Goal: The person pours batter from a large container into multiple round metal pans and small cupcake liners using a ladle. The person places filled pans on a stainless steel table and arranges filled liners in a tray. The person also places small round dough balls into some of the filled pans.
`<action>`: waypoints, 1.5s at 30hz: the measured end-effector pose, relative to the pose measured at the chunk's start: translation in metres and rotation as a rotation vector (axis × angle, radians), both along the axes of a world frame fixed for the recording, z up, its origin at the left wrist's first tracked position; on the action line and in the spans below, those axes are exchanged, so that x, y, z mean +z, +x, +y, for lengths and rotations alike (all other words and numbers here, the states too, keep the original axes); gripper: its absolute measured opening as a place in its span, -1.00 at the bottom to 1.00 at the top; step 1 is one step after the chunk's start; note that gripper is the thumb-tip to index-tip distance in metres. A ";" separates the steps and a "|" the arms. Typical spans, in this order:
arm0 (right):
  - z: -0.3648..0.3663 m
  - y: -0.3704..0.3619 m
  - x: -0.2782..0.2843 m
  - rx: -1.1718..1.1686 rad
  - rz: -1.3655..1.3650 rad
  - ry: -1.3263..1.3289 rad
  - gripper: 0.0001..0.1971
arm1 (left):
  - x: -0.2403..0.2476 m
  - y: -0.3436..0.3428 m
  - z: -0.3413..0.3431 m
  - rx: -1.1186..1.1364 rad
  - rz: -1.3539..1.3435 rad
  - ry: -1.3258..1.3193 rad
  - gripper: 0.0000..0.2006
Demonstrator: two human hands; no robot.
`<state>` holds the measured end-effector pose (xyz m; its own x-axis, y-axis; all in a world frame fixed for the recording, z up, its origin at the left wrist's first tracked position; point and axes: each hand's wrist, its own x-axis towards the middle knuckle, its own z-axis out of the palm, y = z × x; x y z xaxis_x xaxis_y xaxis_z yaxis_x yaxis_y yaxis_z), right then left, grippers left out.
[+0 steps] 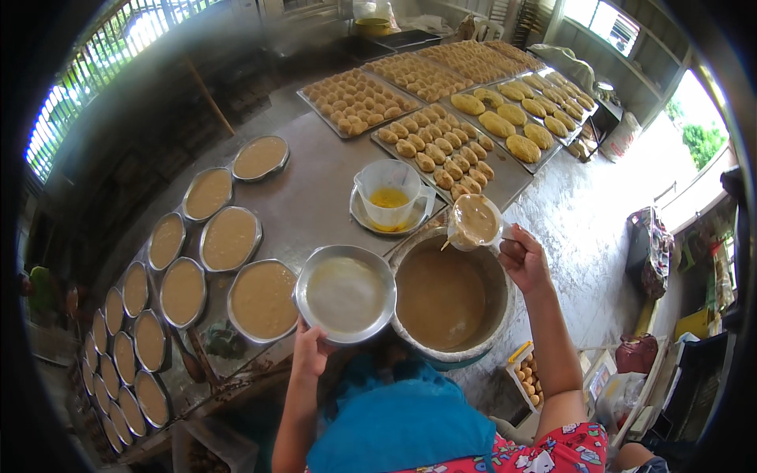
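My left hand (311,348) grips the near rim of a round metal cake pan (347,335), tilted toward me. The pan holds no batter, and its bottom looks pale. My right hand (523,257) is closed round the handle of a white measuring cup (482,206), which is full of light brown batter. Batter clings to the cup's lip, with a thin drip at its left. The cup is over the far right rim of a large pot (505,307) partly filled with the same batter. The pan is just left of the pot, beside its rim.
Several batter-filled round pans (262,299) line the table's left side. Behind the pot, a clear jug (388,189) with yellow liquid stands in a metal dish. Trays of buns (441,150) and yellow-topped loaves (512,116) cover the far end. A crate of eggs (530,378) sits low at right.
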<state>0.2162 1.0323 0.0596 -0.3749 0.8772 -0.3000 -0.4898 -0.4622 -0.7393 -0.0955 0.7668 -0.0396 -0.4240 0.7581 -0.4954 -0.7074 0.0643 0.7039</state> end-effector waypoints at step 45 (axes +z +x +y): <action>-0.110 -0.039 -0.033 0.135 -0.928 1.759 -0.63 | 0.011 0.058 0.043 -0.126 -0.154 0.094 -0.28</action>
<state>0.1769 0.9227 0.0262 -0.7182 0.3573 0.5972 0.2108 0.9295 -0.3026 -0.0372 0.8094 -0.0286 -0.2479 0.8465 -0.4712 -0.7974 0.0980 0.5955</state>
